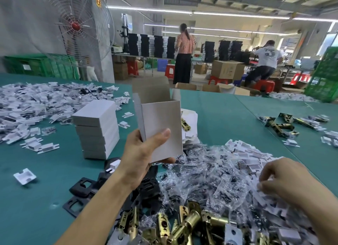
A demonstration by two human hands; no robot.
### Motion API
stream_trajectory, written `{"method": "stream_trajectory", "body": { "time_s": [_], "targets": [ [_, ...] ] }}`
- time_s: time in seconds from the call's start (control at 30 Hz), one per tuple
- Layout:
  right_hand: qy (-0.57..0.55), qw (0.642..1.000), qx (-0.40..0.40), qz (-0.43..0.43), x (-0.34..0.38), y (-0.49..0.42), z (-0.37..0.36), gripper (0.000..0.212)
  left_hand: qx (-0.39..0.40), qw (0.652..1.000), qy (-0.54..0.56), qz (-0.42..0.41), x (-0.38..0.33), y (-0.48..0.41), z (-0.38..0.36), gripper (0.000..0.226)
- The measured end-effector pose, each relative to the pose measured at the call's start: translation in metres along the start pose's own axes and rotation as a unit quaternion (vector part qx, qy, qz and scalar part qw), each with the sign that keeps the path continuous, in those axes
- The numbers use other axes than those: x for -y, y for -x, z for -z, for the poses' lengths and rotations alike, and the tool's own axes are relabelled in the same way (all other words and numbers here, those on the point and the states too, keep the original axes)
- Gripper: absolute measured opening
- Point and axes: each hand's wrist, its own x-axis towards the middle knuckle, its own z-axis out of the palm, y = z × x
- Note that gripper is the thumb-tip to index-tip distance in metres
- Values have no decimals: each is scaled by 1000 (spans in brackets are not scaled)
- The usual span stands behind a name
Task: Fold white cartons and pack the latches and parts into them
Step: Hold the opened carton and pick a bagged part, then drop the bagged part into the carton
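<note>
My left hand [144,153] grips an upright white carton [159,122] by its lower end, thumb across the front; its top flaps stand open. My right hand [279,177] reaches into a heap of clear screw bags and white plastic parts [225,173], fingers curled and pinching at a small white part. Brass latches [182,224] lie at the near edge. Black plates [82,188] lie under my left forearm. A stack of closed white cartons [97,129] stands left of the held carton. Flat carton blanks [190,124] with a brass latch on them lie behind it.
A wide spread of white plastic parts [36,105] covers the green table's [219,113] far left. More brass latches [285,124] lie at the right. A large fan [76,27], green crates [40,65], brown boxes [226,69] and two people working stand beyond the table.
</note>
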Motion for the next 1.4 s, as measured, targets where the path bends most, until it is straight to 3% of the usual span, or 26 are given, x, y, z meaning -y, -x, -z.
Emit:
{"method": "stream_trajectory", "body": {
  "time_s": [0.17,0.27,0.37,0.47,0.6,0.77,0.9,1.07,1.4],
  "targets": [
    [-104,991,-69,56,14,8,5,20,-18,1000,-11,-17,9,0,-1,30],
    [-258,942,-181,112,37,20,22,13,-17,999,27,-27,13,-3,-2,40],
    [-363,886,-216,191,68,33,39,13,9,996,75,-45,15,-5,-1,35],
    [-372,867,-196,267,97,38,48,26,6,996,57,-63,17,-5,0,27],
    [-371,844,-196,333,125,42,53,39,-36,995,-56,-74,20,-4,-1,22],
    [-363,791,-316,378,146,43,55,19,-36,986,-154,-49,29,-6,2,21],
    [-291,797,-394,353,152,32,57,21,-37,977,-206,-41,30,-6,4,16],
    [-217,814,-403,357,155,16,48,10,-35,972,-231,-36,30,-5,3,16],
    [-205,840,-358,353,165,4,34,9,-40,965,-259,2,34,-8,7,12]
  ]
}}
